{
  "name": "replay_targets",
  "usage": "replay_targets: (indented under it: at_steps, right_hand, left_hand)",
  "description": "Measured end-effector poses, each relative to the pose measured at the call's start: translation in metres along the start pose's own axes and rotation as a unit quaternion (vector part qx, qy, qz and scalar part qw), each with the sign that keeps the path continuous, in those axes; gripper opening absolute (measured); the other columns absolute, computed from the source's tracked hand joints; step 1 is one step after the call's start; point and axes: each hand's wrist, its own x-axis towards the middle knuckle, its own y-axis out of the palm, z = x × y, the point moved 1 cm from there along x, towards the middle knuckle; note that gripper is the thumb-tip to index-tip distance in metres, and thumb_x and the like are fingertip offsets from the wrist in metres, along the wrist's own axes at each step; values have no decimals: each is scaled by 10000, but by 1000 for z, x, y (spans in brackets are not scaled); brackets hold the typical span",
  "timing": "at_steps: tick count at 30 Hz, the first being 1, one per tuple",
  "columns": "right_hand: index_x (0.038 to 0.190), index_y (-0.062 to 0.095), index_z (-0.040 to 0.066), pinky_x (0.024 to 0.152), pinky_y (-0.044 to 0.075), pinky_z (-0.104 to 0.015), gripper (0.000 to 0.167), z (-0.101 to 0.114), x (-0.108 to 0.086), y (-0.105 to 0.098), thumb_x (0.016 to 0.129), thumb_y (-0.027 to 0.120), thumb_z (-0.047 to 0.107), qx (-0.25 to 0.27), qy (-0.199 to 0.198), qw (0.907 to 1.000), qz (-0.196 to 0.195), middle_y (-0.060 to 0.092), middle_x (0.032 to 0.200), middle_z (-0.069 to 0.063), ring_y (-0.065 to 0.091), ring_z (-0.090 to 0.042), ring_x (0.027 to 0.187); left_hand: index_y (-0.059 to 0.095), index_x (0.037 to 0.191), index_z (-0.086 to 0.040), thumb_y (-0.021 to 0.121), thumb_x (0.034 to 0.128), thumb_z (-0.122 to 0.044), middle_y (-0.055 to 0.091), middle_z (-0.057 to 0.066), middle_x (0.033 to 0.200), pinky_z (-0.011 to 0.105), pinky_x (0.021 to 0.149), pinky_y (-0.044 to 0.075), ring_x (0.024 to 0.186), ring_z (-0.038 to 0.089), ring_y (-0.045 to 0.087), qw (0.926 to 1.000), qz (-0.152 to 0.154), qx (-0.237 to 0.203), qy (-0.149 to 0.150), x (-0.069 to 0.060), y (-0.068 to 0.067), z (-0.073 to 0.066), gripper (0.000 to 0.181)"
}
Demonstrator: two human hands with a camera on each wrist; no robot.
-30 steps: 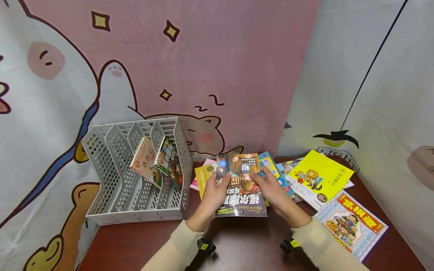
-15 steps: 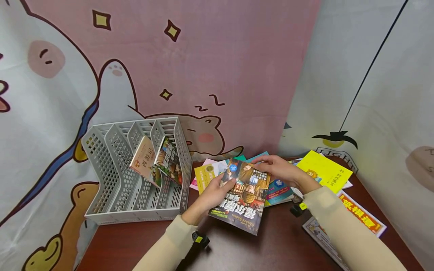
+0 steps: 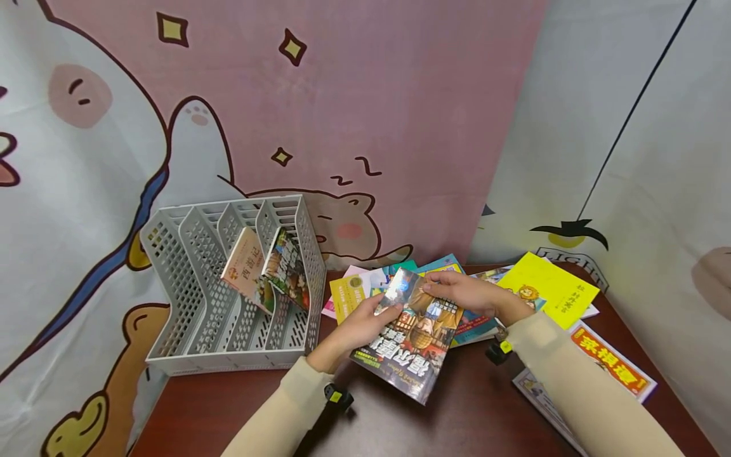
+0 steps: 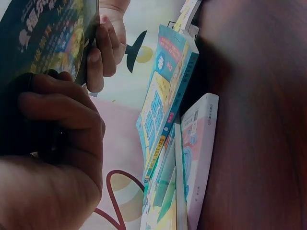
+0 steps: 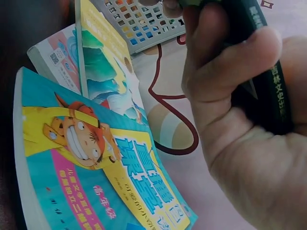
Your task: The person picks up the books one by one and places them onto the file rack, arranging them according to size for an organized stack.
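A dark illustrated paperback book [image 3: 414, 346] is held over the table, tilted, its cover facing up. My left hand [image 3: 361, 327] grips its left edge, thumb on the cover and fingers underneath. At the upper right edge, my right hand [image 3: 473, 293] pinches the book with its thumb on the cover; the fingers behind are hidden in the head view. Seen from the right wrist, the fingers curl around the book's dark spine [image 5: 268, 72]. Behind the held book lie a yellow book [image 3: 348, 297] and a blue book [image 5: 72, 158] with a cartoon child.
A grey perforated file rack [image 3: 228, 358] stands at the left. In its slots lean a beige book [image 3: 247, 266] and a colourful book [image 3: 288, 270]. At the right lie a bright yellow book [image 3: 556, 285] and a red-titled book [image 3: 613, 365], partly under the right sleeve.
The held book has turned from straight to slanted, its lower end swinging toward me. My right hand has shifted from its side to the upper right edge; my left hand keeps hold.
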Motion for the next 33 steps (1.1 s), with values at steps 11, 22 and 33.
replay_targets:
  at_steps: [11, 22, 33]
  right_hand:
    - [1702, 296, -32, 1340, 238, -728, 710, -1, -13, -2, 1196, 470, 436, 279, -403, 9986, -197, 275, 1787, -291, 210, -521, 1687]
    - [1670, 314, -61, 1341, 221, -732, 699, -3, -24, 6, 1204, 437, 445, 952, -522, 9842, -1402, 272, 1768, -318, 198, -515, 1683]
    - [1227, 438, 101, 610, 601, -409, 377, -3, -23, 46, 1205, 373, 472, 2023, -399, 9305, -3026, 495, 1101, -108, 574, -247, 762]
  left_hand:
    - [708, 1338, -58, 590, 1132, -504, 696, 10, 1053, 283, 853, 543, 939, 109, 628, 9981, -307, 510, 183, 0, -12, -2, 505]
    - [724, 1222, -113, 707, 1074, -478, 722, -25, 894, 285, 627, 567, 741, 112, 683, 9862, -1459, -774, 90, -1, -27, -7, 395]
    - [541, 1507, -65, 589, 1148, -412, 771, 60, 989, 296, 565, 584, 714, 139, 716, 9838, -1437, -1057, 169, 1, -3, -4, 501]
